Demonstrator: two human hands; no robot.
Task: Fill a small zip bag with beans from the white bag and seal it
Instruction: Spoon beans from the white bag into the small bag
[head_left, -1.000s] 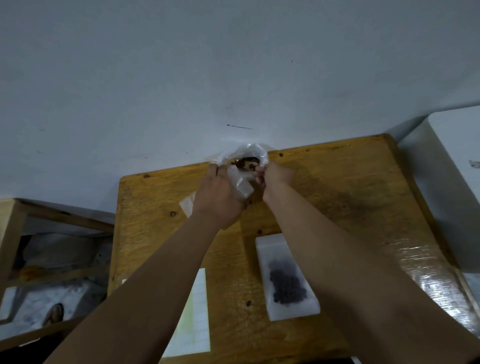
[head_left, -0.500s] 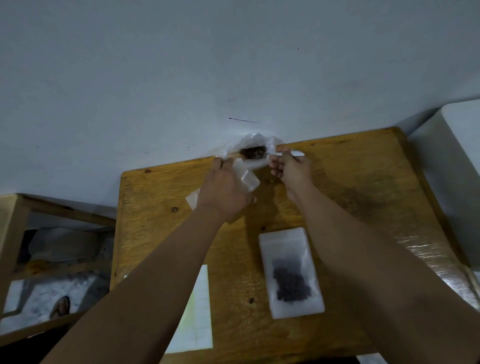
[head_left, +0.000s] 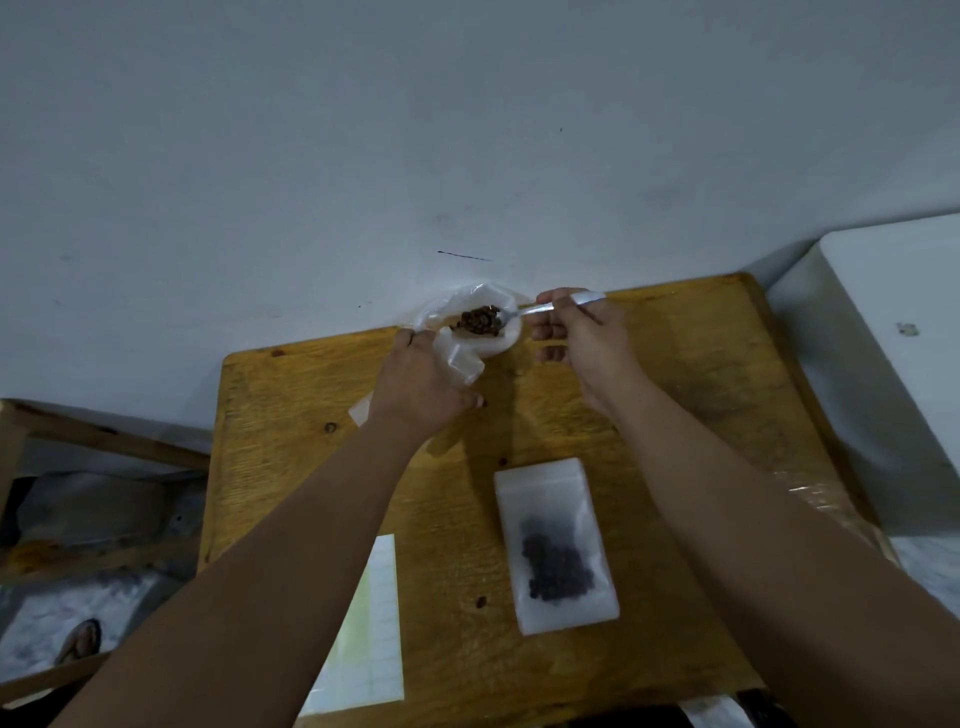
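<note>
The white bag (head_left: 498, 340) sits open at the table's far edge against the wall, with brown beans (head_left: 480, 319) showing in its mouth. My left hand (head_left: 423, 387) grips a small clear zip bag (head_left: 460, 364) just in front of it. My right hand (head_left: 576, 338) pinches the handle of a metal spoon (head_left: 540, 308), whose bowl reaches left into the beans. A second small zip bag (head_left: 556, 545) with dark beans inside lies flat on the table nearer to me.
The wooden table (head_left: 675, 395) fills the lower middle. A pale gridded sheet (head_left: 371, 639) lies at its near left edge. A white box (head_left: 893, 338) stands on the right. A wooden frame (head_left: 78, 431) is on the left.
My right hand has drawn away to the right of the white bag and now holds the spoon with its bowl in the beans. My left hand stays on the small zip bag.
</note>
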